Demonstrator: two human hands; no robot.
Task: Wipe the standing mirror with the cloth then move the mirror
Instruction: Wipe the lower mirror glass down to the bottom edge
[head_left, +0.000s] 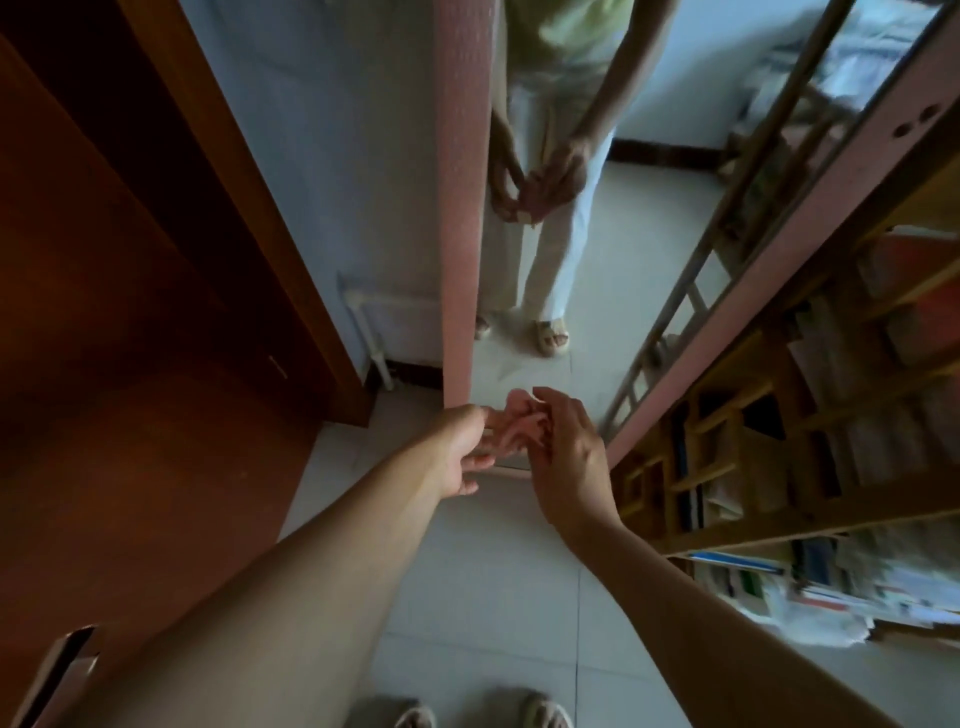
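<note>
A small pink cloth (519, 434) is held bunched between both hands, low down and directly in front of the standing mirror (597, 218). The left hand (460, 451) is placed on the cloth's left side, its fingers curled under and against the fabric. The right hand (563, 454) is placed on the right side, its fingers bent over the bundle. Each grip is therefore clamped on the cloth. The two-handed hold is judged to be for gathering or folding the cloth into a pad before it is pressed to the glass; no contact between cloth and glass is seen.

The mirror is stood upright on the floor (493, 561), with a pink frame (460, 234) on its left edge and a matching pink edge on the right. In the glass the person's lower body, both hands and sandalled feet are reflected, which confirms that the mirror is squarely faced. Wiping is judged not yet begun; moving the mirror is left to do.

The floor is laid with pale tiles. A dark wooden door (130, 312) is seen on the left, with a white radiator pipe (379, 358) beyond it at the wall foot. A wooden bookshelf (805, 441), packed with books and papers, is stood just beside the mirror's right edge. The light is dim and the right side is blurred.
</note>
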